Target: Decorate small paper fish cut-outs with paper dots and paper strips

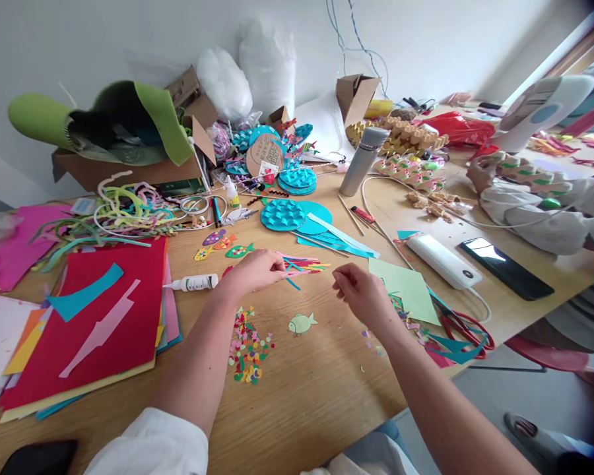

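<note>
My left hand [261, 269] is closed in a pinch at the near end of a bundle of thin coloured paper strips [307, 265]; its fingertips hide what they hold, if anything. To the right, my right hand [359, 290] hovers over the table, thumb and fingers pressed together on something too small to make out. Between my forearms lies a pale green paper fish [301, 323] with a drawn eye and mouth. Tiny coloured paper cutouts [250, 349] are heaped beside my left forearm. Behind my left wrist lie several decorated paper fish [239, 251] and a white glue bottle [195, 283].
Coloured paper sheets [113, 323] are stacked at left. Red-handled scissors [468, 333], green paper [406, 287], a white power bank [443, 260] and a phone [505, 267] lie at right. A grey bottle [363, 161] stands behind. Another person's sleeve [539, 214] reaches in at right.
</note>
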Motion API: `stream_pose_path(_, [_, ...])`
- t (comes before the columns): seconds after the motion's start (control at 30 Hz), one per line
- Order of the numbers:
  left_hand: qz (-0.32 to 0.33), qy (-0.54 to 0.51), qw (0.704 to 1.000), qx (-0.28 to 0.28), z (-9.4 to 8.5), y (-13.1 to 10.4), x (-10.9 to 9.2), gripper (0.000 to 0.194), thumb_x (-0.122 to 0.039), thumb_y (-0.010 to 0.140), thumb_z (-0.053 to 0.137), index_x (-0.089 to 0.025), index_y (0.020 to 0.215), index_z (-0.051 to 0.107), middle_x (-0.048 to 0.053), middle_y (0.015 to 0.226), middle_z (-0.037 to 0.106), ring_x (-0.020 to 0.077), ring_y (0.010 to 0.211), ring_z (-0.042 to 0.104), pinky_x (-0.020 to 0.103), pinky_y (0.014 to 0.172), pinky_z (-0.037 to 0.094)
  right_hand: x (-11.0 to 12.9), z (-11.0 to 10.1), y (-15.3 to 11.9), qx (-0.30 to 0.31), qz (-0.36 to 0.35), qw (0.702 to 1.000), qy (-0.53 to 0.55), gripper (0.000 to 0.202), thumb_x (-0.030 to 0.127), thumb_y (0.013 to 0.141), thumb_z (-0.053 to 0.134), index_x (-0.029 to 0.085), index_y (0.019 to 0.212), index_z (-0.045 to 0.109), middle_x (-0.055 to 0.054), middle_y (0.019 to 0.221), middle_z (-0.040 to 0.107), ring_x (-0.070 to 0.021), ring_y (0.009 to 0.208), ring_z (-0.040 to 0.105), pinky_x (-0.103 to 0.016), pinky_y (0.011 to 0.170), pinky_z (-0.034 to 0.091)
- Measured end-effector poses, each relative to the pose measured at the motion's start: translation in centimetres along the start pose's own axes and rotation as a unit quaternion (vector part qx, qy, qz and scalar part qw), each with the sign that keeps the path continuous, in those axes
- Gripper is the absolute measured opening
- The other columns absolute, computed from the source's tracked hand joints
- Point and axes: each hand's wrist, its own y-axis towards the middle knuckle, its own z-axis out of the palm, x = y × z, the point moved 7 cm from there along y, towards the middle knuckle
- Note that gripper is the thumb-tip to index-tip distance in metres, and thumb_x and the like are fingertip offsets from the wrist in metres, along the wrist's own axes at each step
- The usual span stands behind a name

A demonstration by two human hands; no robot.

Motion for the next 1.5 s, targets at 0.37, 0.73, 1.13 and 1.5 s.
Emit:
stream_pose_path(0.37, [-0.031, 0.097, 0.995, 0.011, 1.4, 0.8, 0.7, 0.018, -0.024, 0.082, 0.053, -0.019, 0.074, 0.069, 0.004, 0.072, 0.068, 0.0163, 0.067, 0.058, 0.025, 0.058, 0.035, -1.2, 2.8, 6.9, 0.064, -0.122, 0.949, -0.283, 0.018, 0.011, 0.085, 0.049, 0.015, 0.089, 0.066, -0.011, 0.089, 0.063, -0.0212, 0.09, 0.055, -0.029, 0.079, 0.038])
stream_pose_path(0.73, [-0.06, 0.154, 0.986, 0.031, 2.4, 1.0, 1.4, 0.024, -0.027, 0.086, 0.05, -0.021, 0.088, 0.073, 0.012, 0.092, 0.073, 0.025, 0.087, 0.066, 0.03, 0.072, 0.044, -1.3, 3.1, 6.8, 0.078, -0.138, 0.941, -0.299, 0.016, 0.006, 0.085, 0.043, 0.013, 0.088, 0.057, -0.015, 0.091, 0.06, -0.0256, 0.093, 0.053, -0.033, 0.083, 0.037])
stream_pose_path(1.13, [-0.068, 0.167, 0.984, 0.008, 2.0, 0.7, 1.5, 0.023, -0.031, 0.088, 0.053, -0.021, 0.093, 0.073, 0.011, 0.093, 0.071, 0.0259, 0.094, 0.064, 0.032, 0.08, 0.046, -0.6, 0.9, 6.7, 0.043, -0.094, 0.968, -0.23, 0.013, 0.017, 0.088, 0.04, 0.019, 0.084, 0.052, -0.01, 0.085, 0.066, -0.0202, 0.079, 0.058, -0.028, 0.066, 0.038])
stream_pose_path(1.5, [-0.064, -0.189, 0.979, -0.031, 1.1, 0.8, 0.4, 0.07, -0.049, 0.087, 0.06, -0.02, 0.146, 0.037, 0.011, 0.11, 0.069, 0.0201, 0.09, 0.066, 0.027, 0.072, 0.048, 4.3, -3.6, 0.6, -0.064, -0.14, 0.985, 0.072, 0.015, 0.034, 0.088, 0.055, 0.021, 0.094, 0.058, -0.004, 0.085, 0.064, -0.0165, 0.076, 0.059, -0.03, 0.068, 0.046])
